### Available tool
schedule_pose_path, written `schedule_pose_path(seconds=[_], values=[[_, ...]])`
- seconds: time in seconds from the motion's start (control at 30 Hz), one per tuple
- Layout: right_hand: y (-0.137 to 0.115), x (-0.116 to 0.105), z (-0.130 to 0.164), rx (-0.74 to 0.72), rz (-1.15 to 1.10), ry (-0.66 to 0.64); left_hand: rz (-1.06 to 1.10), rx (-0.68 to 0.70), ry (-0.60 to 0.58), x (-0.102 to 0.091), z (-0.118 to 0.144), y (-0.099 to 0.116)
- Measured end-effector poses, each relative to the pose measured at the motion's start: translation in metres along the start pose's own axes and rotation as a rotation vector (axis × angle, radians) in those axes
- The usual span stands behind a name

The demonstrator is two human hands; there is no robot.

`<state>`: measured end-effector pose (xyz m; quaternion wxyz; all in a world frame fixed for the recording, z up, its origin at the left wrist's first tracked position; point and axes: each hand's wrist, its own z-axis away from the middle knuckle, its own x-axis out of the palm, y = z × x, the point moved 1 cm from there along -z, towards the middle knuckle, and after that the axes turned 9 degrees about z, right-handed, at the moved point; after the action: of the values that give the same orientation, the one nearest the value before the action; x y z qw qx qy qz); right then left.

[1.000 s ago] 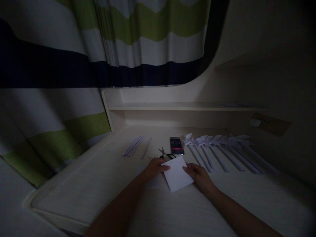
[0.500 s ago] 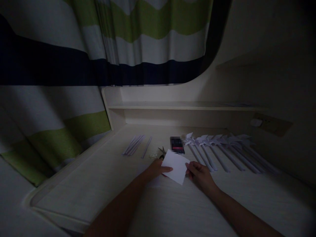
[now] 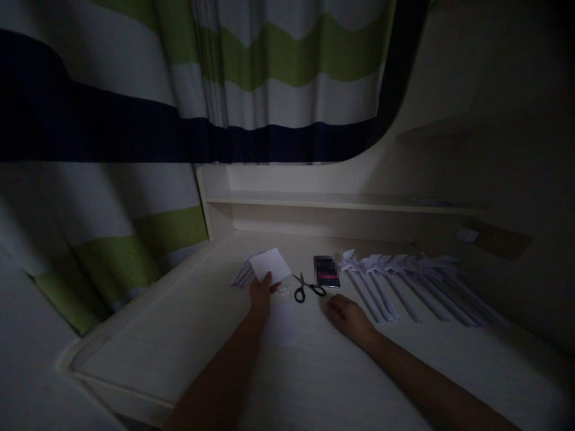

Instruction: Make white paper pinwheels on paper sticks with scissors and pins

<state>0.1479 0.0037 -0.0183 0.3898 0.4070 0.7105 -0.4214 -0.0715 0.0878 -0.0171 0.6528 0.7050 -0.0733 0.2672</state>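
A square of white paper [image 3: 271, 263] is pinched in my left hand [image 3: 259, 294], the thumb lying on its upper face. It hovers over part of a bundle of thin paper sticks [image 3: 242, 272]. My right hand [image 3: 351, 319] rests low over the desk with its fingers curled in and no object showing in them. Between the hands lies a pair of scissors [image 3: 302, 290] with black handles, blades spread. Small pale bits [image 3: 284, 290] are beside my left hand. Another paper sheet [image 3: 281, 326] lies flat near my left wrist.
A phone [image 3: 327, 272] with a blurred screen lies behind the scissors. Several white paper pinwheels [image 3: 381, 281] on rolled sticks are lined up at the right. A shelf [image 3: 314, 200] runs along the back, under a striped curtain [image 3: 291, 96].
My left hand has carried the paper square left, toward the sticks. My right hand has let go of its edge and curled. The scissors now show fully, and the view has shifted slightly.
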Motion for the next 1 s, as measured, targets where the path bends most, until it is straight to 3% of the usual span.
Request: schedule_pose_path(seconds=[0.3, 0.47, 0.83, 1.0], values=[[-0.036, 0.014, -0.056, 0.139, 0.270, -0.054, 0.102, 0.011, 0.100, -0.006, -0.008, -0.001], [-0.048, 0.024, -0.070, 0.232, 0.370, -0.109, 0.155, -0.011, 0.128, -0.008, -0.010, -0.002], [-0.038, 0.021, -0.055, 0.319, 0.408, -0.298, 0.197, -0.014, 0.133, -0.003, -0.008, -0.005], [-0.025, 0.008, -0.033, 0.302, 0.406, -0.369, 0.174, -0.009, 0.020, 0.004, 0.005, 0.000]])
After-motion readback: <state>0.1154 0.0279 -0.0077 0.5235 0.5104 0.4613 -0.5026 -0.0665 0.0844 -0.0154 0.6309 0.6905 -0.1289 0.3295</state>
